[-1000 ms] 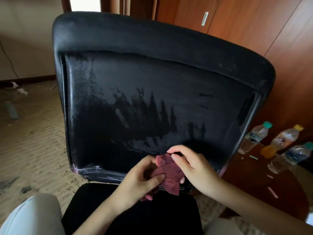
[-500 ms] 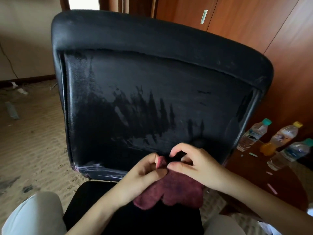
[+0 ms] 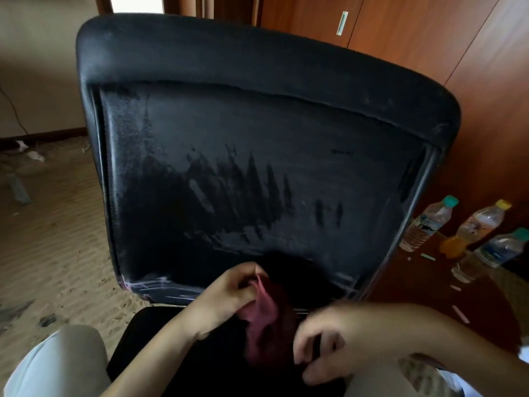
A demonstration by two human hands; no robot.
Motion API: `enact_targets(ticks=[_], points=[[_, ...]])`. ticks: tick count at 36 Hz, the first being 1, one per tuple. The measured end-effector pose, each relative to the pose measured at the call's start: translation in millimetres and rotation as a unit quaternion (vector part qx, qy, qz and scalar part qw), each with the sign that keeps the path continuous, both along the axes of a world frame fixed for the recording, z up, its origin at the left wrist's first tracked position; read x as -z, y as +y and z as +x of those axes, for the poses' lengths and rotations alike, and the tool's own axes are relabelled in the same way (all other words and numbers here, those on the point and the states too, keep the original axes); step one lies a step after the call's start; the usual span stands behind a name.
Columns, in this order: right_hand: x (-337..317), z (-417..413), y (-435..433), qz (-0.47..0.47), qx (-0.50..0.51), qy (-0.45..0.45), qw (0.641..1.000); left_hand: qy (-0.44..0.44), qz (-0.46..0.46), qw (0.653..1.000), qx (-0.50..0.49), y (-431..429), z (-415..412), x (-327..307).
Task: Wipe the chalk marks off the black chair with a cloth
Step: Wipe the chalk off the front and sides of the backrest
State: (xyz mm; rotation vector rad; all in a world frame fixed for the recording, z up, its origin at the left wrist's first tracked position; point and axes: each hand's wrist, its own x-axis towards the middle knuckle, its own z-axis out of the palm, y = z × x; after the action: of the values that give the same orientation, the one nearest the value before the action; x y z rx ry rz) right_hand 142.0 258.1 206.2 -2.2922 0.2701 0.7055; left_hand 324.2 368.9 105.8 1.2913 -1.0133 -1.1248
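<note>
1. Two hands work low in the view, over the seat of the black chair (image 3: 257, 156), whose backrest fills the middle of the picture, tilted up and away.
2. Left hand (image 3: 229, 293): its fingers are curled and pinch the upper edge of the dark red cloth (image 3: 264, 319), which hangs down from that pinch in front of the seat (long axis roughly vertical, lower part blurred).
3. Right hand (image 3: 329, 348): blurred, fingers loosely curled just right of the cloth's lower end; whether it touches or holds the cloth cannot be told.
4. Chalk marks (image 3: 160, 285): pale pink-white lines run along the bottom edge of the backrest at its lower left corner, with fainter lines (image 3: 343, 279) near the lower right, and a grey haze across the upper panel.
5. Key relation: the nearest marks lie just up and left of the pinching left hand, so that hand is the closer one; the cloth probably needs bunching before it can be pressed there.
6. Three plastic bottles (image 3: 429, 222) stand on the floor to the right, well apart from the work.
</note>
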Motion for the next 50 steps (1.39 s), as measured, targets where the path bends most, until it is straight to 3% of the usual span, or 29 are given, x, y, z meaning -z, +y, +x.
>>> enact_targets(ticks=[2, 4, 6, 9, 13, 18, 20, 23, 25, 26, 28, 29, 33, 39, 43, 46, 50], points=[[21.5, -0.9, -3.9, -0.113, 0.069, -0.091, 0.987, 0.01, -0.016, 1.0, 0.002, 0.9, -1.7, 2.1], [41.2, -3.1, -9.3, -0.189, 0.166, -0.165, 0.954, 0.08, -0.029, 0.996, 0.014, 2.8, -3.7, 3.1], [55.7, -4.4, -14.0, -0.105, 0.247, -0.17, 0.948, 0.161, -0.034, 0.985, 0.045, 4.4, -3.8, 2.6], [60.2, -1.2, -14.3, 0.073, 0.268, -0.161, 0.947, 0.208, -0.043, 0.973, 0.087, 5.2, -1.7, 0.8], [54.3, 0.2, -17.6, 0.109, 0.286, -0.254, 0.918, 0.197, -0.057, 0.976, 0.074, 1.1, -1.5, -2.4], [19.5, 1.4, -22.4, 0.048, 0.335, -0.44, 0.832, 0.07, -0.068, 0.995, 0.025, -3.9, 3.3, -10.3], [-6.9, 3.1, -28.7, -0.016, 0.374, -0.517, 0.769, 0.022, -0.084, 0.996, -0.009, -6.7, 5.0, -14.4], [-48.5, 6.6, -43.4, -0.202, 0.375, -0.614, 0.665, -0.098, -0.123, 0.983, -0.096, -11.7, -0.6, -22.8], [-61.9, 14.8, -52.5, -0.358, 0.325, -0.638, 0.599, -0.302, -0.162, 0.922, -0.181, -14.6, -2.2, -27.7], [-62.0, 21.6, -56.1, -0.43, 0.287, -0.631, 0.578, -0.427, -0.174, 0.86, -0.216, -16.7, -1.9, -28.9], [-50.8, 36.0, -64.0, -0.543, 0.207, -0.571, 0.579, -0.593, -0.162, 0.744, -0.262, -21.8, -1.6, -29.5], [-41.8, 41.3, -68.4, -0.591, 0.167, -0.523, 0.591, -0.63, -0.149, 0.71, -0.277, -24.2, -0.9, -29.0], [-20.5, 41.3, -92.2, -0.703, 0.074, -0.379, 0.597, -0.677, -0.124, 0.65, -0.323, -28.1, 7.7, -20.7], [-6.5, 51.8, -94.5, -0.735, 0.093, -0.356, 0.569, -0.631, -0.129, 0.663, -0.382, -22.1, 19.2, -15.7], [33.0, 49.7, -94.2, -0.747, 0.044, -0.352, 0.563, -0.627, -0.131, 0.668, -0.378, -24.3, 18.8, -11.5], [83.7, 37.6, -89.0, -0.733, -0.021, -0.34, 0.588, -0.635, -0.134, 0.665, -0.368, -25.9, 16.1, -7.3], [152.3, 17.6, -78.9, -0.701, -0.133, -0.251, 0.654, -0.642, -0.13, 0.664, -0.36, -24.5, 14.2, -0.6]])
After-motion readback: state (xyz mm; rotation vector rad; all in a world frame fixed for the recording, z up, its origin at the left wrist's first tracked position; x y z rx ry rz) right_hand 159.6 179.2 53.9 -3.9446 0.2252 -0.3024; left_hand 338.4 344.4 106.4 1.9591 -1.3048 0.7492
